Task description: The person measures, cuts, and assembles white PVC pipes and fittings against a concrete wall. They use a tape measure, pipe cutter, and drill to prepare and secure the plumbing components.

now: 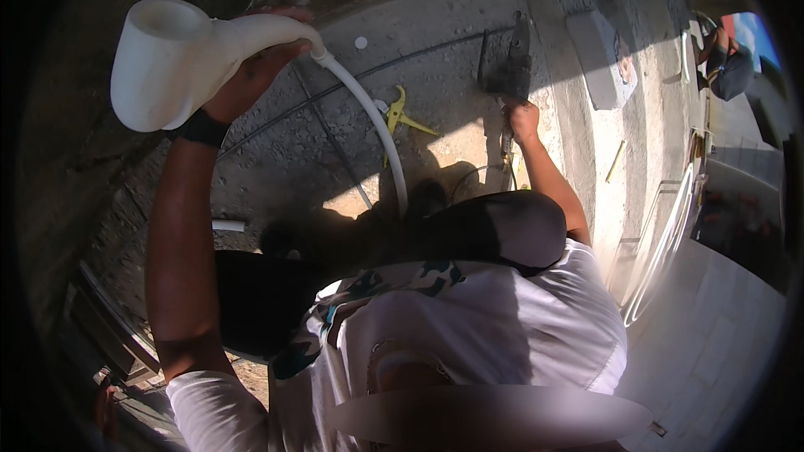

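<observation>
My left hand (239, 94) is closed around a white plastic pipe fitting (159, 67), raised at the upper left. A wide round socket forms its top, and its tapering neck curves to the right. From that neck a bent white pipe (370, 107) runs down towards my knees, where its lower end is hidden. Farther right, my right hand (524, 120) grips what looks like a gas torch (506, 75). The torch has a broad dark head, and a metal fitting and thin black hose show below my hand. Its head is near the rough ground; no flame is visible.
A yellow hand tool (399, 113) lies on the ground between crossing metal bars (322, 121). Concrete ledges (578, 109) and a grey slab (599, 59) are on the right, beside coiled white tubing (663, 259). Another person (727, 71) is at the far right.
</observation>
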A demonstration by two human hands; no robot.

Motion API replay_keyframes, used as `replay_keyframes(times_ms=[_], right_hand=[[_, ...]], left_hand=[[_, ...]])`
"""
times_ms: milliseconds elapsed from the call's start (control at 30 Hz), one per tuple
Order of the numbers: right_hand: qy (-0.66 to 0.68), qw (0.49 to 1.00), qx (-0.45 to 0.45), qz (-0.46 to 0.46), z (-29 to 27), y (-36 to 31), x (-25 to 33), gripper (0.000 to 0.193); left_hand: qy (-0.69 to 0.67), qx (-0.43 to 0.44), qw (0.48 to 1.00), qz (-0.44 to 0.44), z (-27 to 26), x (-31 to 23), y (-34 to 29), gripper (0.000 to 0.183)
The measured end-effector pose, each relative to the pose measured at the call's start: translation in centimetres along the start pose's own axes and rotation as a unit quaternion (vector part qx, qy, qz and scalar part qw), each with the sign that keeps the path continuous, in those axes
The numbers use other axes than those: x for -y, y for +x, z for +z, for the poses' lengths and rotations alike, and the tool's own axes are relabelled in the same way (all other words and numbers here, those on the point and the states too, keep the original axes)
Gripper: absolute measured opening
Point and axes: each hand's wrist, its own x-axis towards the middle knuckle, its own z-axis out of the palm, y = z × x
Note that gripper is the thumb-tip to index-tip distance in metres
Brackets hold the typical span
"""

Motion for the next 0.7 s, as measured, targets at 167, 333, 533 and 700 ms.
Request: replay_keyframes(times_ms=[167,333,533,700], right_hand=[[0.064,0.987,0.024,0.145,2.0,6.5,-0.1,0.027],[0.030,0.988,-0.002,0.152,4.8,10.7,-1.6,0.043],[0.160,0.938,0.078,0.298,3.5,10.4,-1.0,0.045],[0.060,0.926,0.131,0.349,1.7,9.1,1.9,0.052]], left_hand=[[0.003,-0.004,1.000,-0.020,0.1,0.7,-0.2,0.023],[0.027,0.002,1.000,0.006,-0.1,1.1,0.0,0.023],[0.087,0.021,0.996,0.024,-0.8,1.0,0.0,0.026],[0.040,0.026,0.999,-0.021,-0.5,1.6,-0.3,0.030]])
